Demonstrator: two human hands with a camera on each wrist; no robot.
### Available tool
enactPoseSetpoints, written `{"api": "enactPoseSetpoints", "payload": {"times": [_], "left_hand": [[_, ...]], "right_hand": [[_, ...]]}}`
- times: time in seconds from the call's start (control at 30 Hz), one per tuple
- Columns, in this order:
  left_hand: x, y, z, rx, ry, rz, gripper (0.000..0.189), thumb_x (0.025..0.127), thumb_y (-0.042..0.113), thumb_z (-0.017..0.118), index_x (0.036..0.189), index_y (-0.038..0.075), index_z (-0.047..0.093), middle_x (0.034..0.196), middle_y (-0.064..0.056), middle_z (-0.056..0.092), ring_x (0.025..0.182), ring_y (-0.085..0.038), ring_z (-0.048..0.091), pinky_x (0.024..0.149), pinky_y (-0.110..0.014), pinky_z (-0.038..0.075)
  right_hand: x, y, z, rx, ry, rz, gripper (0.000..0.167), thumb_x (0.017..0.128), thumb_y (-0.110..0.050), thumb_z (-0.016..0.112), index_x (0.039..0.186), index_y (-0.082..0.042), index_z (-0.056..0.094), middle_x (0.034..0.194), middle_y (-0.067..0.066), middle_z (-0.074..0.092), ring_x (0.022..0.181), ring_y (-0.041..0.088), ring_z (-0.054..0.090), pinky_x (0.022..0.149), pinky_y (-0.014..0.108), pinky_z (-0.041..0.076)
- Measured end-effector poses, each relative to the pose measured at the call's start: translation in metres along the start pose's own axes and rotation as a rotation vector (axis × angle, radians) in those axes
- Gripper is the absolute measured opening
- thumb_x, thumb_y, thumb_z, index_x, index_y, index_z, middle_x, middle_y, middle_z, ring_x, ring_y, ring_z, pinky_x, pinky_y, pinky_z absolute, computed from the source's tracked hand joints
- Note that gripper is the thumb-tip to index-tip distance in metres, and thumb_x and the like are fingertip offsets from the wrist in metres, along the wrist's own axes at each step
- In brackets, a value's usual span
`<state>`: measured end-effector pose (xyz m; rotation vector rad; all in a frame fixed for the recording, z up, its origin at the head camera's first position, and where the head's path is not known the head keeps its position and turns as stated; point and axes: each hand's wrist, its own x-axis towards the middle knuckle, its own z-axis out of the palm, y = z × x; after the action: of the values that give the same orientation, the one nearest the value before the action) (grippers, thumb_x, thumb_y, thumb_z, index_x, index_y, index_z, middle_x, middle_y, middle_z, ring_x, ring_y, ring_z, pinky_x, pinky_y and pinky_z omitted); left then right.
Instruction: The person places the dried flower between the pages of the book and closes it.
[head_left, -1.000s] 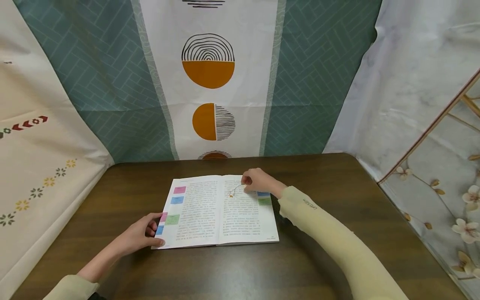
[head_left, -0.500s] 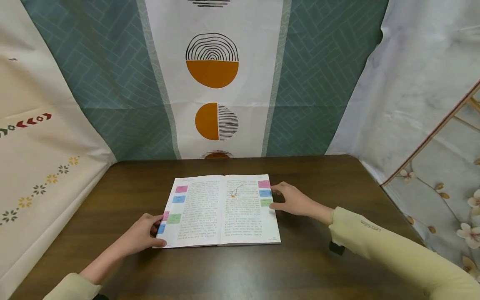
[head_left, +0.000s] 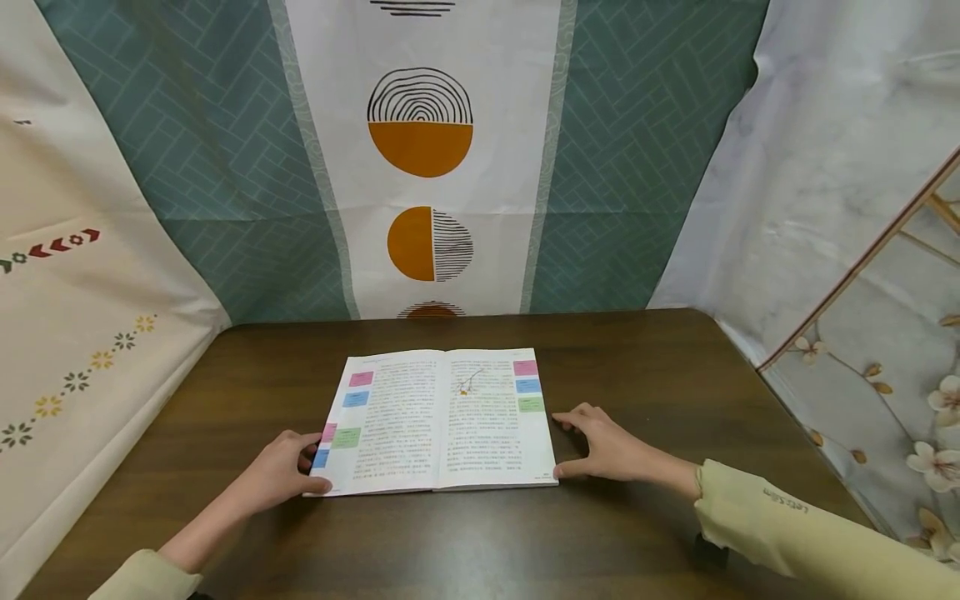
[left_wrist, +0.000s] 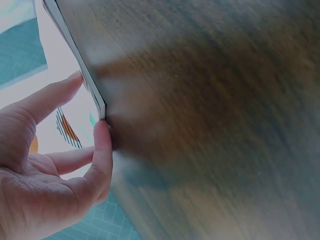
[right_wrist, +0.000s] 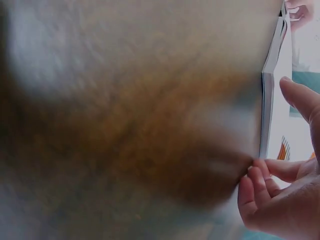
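Observation:
An open book [head_left: 405, 458] with printed pages lies on the table. On its right page rests a thin dried sprig [head_left: 468, 383] with a small orange-yellow tip. My left hand [head_left: 281, 475] holds the book's left side, thumb on the lower corner of the page and fingers at the edge. In the left wrist view the left fingertips [left_wrist: 101, 131] meet the book's edge. My right hand [head_left: 607, 446] is spread at the right edge, thumb by the lower right corner. The right wrist view shows its fingertips [right_wrist: 258, 167] right at the book's side, the thumb apart from them.
Pink, blue and green sticky notes [head_left: 528, 387] line the outer margins of both pages. The dark wooden table [head_left: 480, 542] ends at the back against a patterned cloth [head_left: 622, 167]. A floral cloth [head_left: 892, 400] hangs along the right side.
My right hand let go of the sprig on the right page, moved right off the page, then came down along the book's right edge toward the lower corner. The left hand stayed put.

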<state>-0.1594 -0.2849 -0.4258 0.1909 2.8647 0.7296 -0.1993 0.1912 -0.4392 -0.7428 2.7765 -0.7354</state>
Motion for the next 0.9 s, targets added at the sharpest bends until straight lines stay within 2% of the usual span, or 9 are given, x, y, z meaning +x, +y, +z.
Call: {"api": "enactPoseSetpoints", "payload": {"times": [0.17, 0.33, 0.5, 0.63, 0.8, 0.9], "left_hand": [[0.000, 0.000, 0.002, -0.001, 0.010, -0.015, 0.082, 0.069, 0.023, 0.088, 0.129, -0.019, 0.051, 0.102, -0.018, 0.057, 0.086, -0.020, 0.057, 0.073, -0.033, 0.050], [0.003, 0.000, 0.004, -0.050, 0.039, -0.057, 0.080, 0.070, 0.024, 0.088, 0.129, -0.016, 0.051, 0.106, -0.019, 0.056, 0.087, -0.021, 0.055, 0.072, -0.031, 0.048], [0.009, 0.000, 0.006, -0.122, 0.070, -0.115, 0.078, 0.070, 0.024, 0.089, 0.127, -0.014, 0.051, 0.107, -0.019, 0.055, 0.093, -0.025, 0.051, 0.075, -0.031, 0.045], [0.012, -0.002, 0.008, -0.169, 0.078, -0.138, 0.075, 0.070, 0.020, 0.089, 0.125, -0.014, 0.052, 0.104, -0.018, 0.058, 0.092, -0.025, 0.051, 0.075, -0.031, 0.044], [0.011, -0.003, 0.009, -0.184, 0.086, -0.160, 0.071, 0.070, 0.020, 0.089, 0.122, -0.014, 0.053, 0.100, -0.017, 0.062, 0.089, -0.023, 0.054, 0.074, -0.030, 0.046], [0.011, -0.004, 0.009, -0.193, 0.089, -0.172, 0.071, 0.072, 0.021, 0.088, 0.124, -0.013, 0.053, 0.104, -0.017, 0.064, 0.091, -0.022, 0.057, 0.073, -0.028, 0.048]], "right_hand": [[-0.003, 0.001, 0.005, 0.100, -0.027, -0.014, 0.084, 0.077, -0.045, 0.082, 0.141, -0.002, 0.050, 0.107, 0.002, 0.052, 0.097, 0.015, 0.046, 0.079, 0.027, 0.040], [-0.003, 0.002, 0.008, 0.181, -0.038, -0.021, 0.083, 0.078, -0.039, 0.083, 0.142, -0.001, 0.047, 0.103, 0.003, 0.050, 0.091, 0.015, 0.043, 0.076, 0.024, 0.036], [-0.002, 0.003, 0.008, 0.203, -0.038, -0.016, 0.083, 0.078, -0.037, 0.083, 0.144, -0.002, 0.046, 0.104, 0.003, 0.049, 0.091, 0.015, 0.041, 0.076, 0.024, 0.036], [-0.002, 0.004, 0.008, 0.209, -0.044, -0.018, 0.083, 0.079, -0.037, 0.082, 0.145, -0.003, 0.045, 0.104, 0.003, 0.048, 0.092, 0.017, 0.041, 0.077, 0.025, 0.036], [-0.003, 0.003, 0.008, 0.224, -0.057, -0.024, 0.083, 0.079, -0.036, 0.082, 0.145, -0.003, 0.044, 0.105, 0.004, 0.048, 0.094, 0.018, 0.041, 0.077, 0.026, 0.035], [-0.003, 0.004, 0.008, 0.225, -0.053, -0.025, 0.083, 0.079, -0.036, 0.082, 0.145, -0.002, 0.044, 0.105, 0.004, 0.048, 0.094, 0.018, 0.041, 0.078, 0.026, 0.035]]}}
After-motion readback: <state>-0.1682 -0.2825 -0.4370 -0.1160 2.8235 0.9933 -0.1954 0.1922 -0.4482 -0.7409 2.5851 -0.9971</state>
